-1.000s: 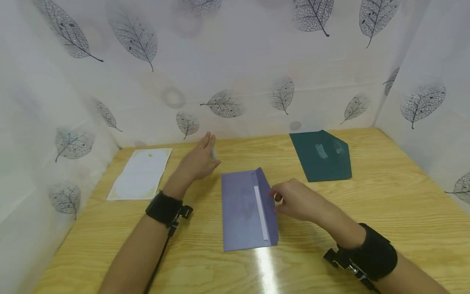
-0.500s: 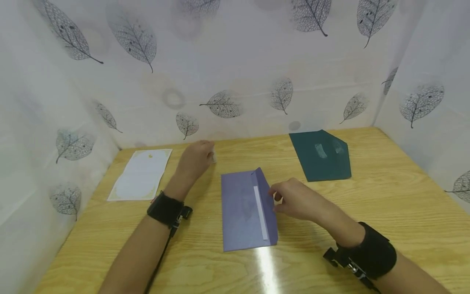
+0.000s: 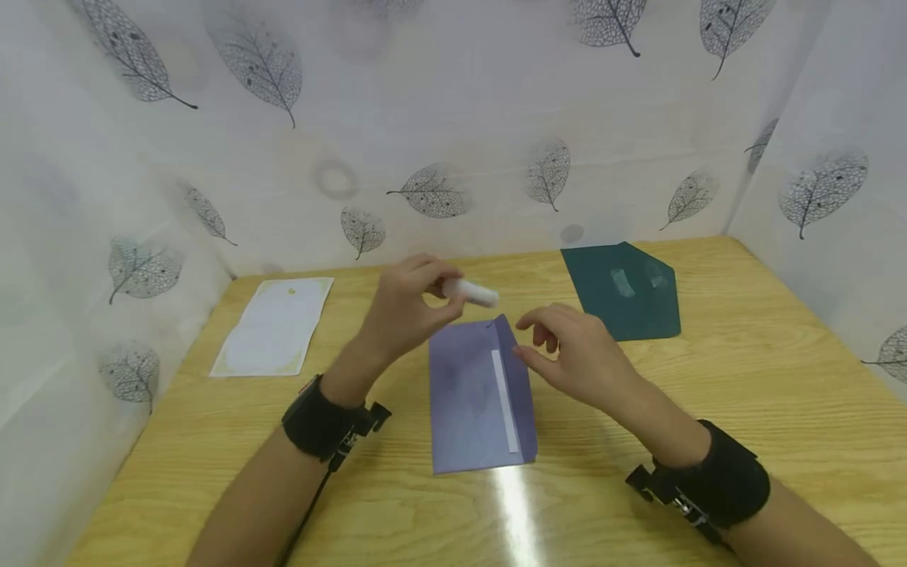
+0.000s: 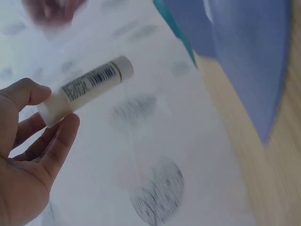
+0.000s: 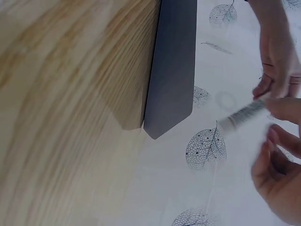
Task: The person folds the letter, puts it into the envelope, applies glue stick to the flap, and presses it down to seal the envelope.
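A white glue stick [image 3: 478, 294] is pinched at one end between the thumb and fingers of my left hand [image 3: 405, 309], held up above the far edge of the purple envelope [image 3: 464, 394]. The left wrist view shows the printed label and barcode on the glue stick [image 4: 91, 84]. My right hand [image 3: 581, 350] is raised beside the envelope's flap, its fingers loosely bent and holding nothing. That flap [image 3: 519, 394] stands partly lifted on the right side, with a white strip [image 3: 505, 402] along its fold. In the right wrist view, the flap [image 5: 174, 66] rises off the table.
A dark green envelope [image 3: 591, 295] lies at the back right of the wooden table [image 3: 765, 378]. At the back left is a white sheet of paper [image 3: 272, 331] with yellow corner decorations. A leaf-patterned curtain [image 3: 482, 118] borders the table at the back and sides.
My left hand has picked up the glue stick from the back of the table and brought it right, toward the envelope. My right hand has moved up and off the flap's edge.
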The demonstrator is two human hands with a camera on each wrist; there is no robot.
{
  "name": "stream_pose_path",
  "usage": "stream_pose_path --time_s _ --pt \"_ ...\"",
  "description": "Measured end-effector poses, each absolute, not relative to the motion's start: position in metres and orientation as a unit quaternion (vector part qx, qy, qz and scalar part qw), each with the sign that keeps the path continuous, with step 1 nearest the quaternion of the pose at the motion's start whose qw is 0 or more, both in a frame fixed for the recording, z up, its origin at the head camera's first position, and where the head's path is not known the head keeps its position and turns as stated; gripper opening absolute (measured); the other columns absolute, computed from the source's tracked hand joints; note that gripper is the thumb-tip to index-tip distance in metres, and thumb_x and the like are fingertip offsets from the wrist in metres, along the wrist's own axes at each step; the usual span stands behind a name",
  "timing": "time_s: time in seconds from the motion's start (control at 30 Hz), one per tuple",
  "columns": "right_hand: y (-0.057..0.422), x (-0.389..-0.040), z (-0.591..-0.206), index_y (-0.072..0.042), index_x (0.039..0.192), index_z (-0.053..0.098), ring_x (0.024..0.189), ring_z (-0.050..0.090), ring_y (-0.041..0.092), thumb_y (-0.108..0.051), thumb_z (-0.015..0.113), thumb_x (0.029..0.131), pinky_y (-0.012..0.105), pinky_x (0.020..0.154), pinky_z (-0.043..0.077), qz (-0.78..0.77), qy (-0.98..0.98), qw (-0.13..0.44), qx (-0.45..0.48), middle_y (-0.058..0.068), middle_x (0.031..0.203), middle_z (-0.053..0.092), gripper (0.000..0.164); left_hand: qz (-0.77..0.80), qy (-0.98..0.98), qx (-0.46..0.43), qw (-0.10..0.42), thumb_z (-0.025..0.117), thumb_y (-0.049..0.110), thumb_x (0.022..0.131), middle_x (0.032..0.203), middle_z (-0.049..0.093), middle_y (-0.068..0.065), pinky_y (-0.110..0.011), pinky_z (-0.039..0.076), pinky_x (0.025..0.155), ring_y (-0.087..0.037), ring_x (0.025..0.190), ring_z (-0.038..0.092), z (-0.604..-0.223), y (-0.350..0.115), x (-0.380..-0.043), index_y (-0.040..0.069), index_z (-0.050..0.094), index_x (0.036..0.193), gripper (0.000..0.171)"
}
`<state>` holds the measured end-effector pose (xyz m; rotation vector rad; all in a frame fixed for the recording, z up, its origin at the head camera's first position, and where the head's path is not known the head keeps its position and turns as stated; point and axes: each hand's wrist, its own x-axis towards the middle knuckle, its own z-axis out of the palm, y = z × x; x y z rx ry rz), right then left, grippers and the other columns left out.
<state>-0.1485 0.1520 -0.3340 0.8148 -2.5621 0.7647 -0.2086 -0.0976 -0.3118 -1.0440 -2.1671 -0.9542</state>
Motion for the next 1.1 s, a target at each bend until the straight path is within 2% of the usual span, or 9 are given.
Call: stream_pose_path --time_s 0.1,0.17,0.23,0.37,0.53,0.63,0.77,0.9,1.1 --pt "0.152 -0.148 -0.334 -0.004 0.116 0.063 0.096 0.054 0.024 -0.020 0.087 0.076 0.035 0.079 0.048 0.288 -0.865 0.267 0.313 0.010 0.103 0.059 0.050 -0.407 -0.781 -0.421 0.218 0.077 0.002 0.080 0.087 0.070 -0.011 -0.017 0.057 0.070 -0.015 0.076 0.067 -0.308 -0.081 -0.188 -0.004 0.072 0.095 0.018" --pt "0.151 -0.148 -0.334 -0.002 0.121 0.060 0.108 0.050 0.030 -0.023 0.087 0.076 0.041 0.087 0.045 0.295 -0.845 0.295 0.334 0.015 0.114 0.055 0.056 -0.439 -0.769 -0.428 0.178 0.078 0.004 0.081 0.086 0.070 -0.009 -0.017 0.058 0.070 -0.014 0.077 0.068 -0.307 -0.073 -0.176 -0.003 0.072 0.095 0.017" --pt "0.151 -0.148 -0.334 -0.002 0.122 0.059 0.112 0.050 0.032 -0.026 0.085 0.079 0.042 0.090 0.044 0.298 -0.833 0.303 0.355 0.016 0.118 0.054 0.055 -0.470 -0.761 -0.423 0.144 0.078 0.005 0.081 0.086 0.070 -0.009 -0.019 0.058 0.068 -0.013 0.077 0.069 -0.308 -0.068 -0.168 -0.002 0.071 0.094 0.016" --pt "0.149 -0.145 -0.334 -0.003 0.112 0.061 0.098 0.060 0.023 -0.030 0.074 0.090 0.034 0.081 0.051 0.295 -0.816 0.307 0.390 0.009 0.107 0.063 0.037 -0.536 -0.743 -0.391 0.087 0.080 0.003 0.080 0.085 0.071 -0.011 -0.024 0.060 0.067 -0.012 0.074 0.069 -0.311 -0.063 -0.157 -0.001 0.070 0.091 0.015" --pt "0.146 -0.142 -0.334 -0.003 0.103 0.063 0.078 0.068 0.016 -0.040 0.056 0.099 0.030 0.065 0.057 0.274 -0.800 0.329 0.421 0.005 0.093 0.069 0.038 -0.587 -0.729 -0.351 0.028 0.079 0.000 0.081 0.089 0.070 -0.015 -0.031 0.062 0.070 -0.015 0.076 0.070 -0.312 -0.061 -0.152 -0.002 0.068 0.092 0.015" --pt "0.144 -0.141 -0.334 -0.002 0.101 0.064 0.063 0.065 0.012 -0.039 0.051 0.101 0.026 0.053 0.053 0.253 -0.788 0.355 0.434 0.004 0.087 0.070 0.040 -0.570 -0.748 -0.339 -0.005 0.075 0.003 0.085 0.092 0.068 -0.012 -0.029 0.061 0.071 -0.013 0.078 0.069 -0.311 -0.060 -0.151 -0.001 0.064 0.098 0.018" --pt "0.143 -0.141 -0.335 -0.002 0.101 0.064 0.052 0.054 0.008 -0.035 0.047 0.101 0.021 0.046 0.045 0.227 -0.775 0.380 0.452 0.003 0.082 0.069 0.037 -0.469 -0.807 -0.360 -0.001 0.070 0.017 0.091 0.081 0.061 -0.002 -0.021 0.052 0.062 -0.008 0.069 0.058 -0.311 -0.060 -0.149 0.006 0.060 0.102 0.018" --pt "0.143 -0.140 -0.335 -0.004 0.106 0.064 0.051 0.046 0.005 -0.033 0.045 0.100 0.019 0.045 0.040 0.220 -0.766 0.377 0.471 0.000 0.077 0.065 0.035 -0.388 -0.831 -0.398 0.016 0.067 0.024 0.095 0.067 0.051 0.005 -0.019 0.039 0.054 -0.006 0.058 0.046 -0.313 -0.060 -0.148 0.011 0.063 0.095 0.014" --pt "0.141 -0.138 -0.339 -0.008 0.111 0.066 0.049 0.045 0.002 -0.032 0.049 0.102 0.014 0.043 0.034 0.217 -0.749 0.367 0.508 -0.003 0.071 0.062 0.031 -0.385 -0.822 -0.417 -0.047 0.062 0.022 0.095 0.055 0.038 0.010 -0.016 0.029 0.050 0.001 0.049 0.034 -0.316 -0.062 -0.147 0.012 0.064 0.079 0.019"
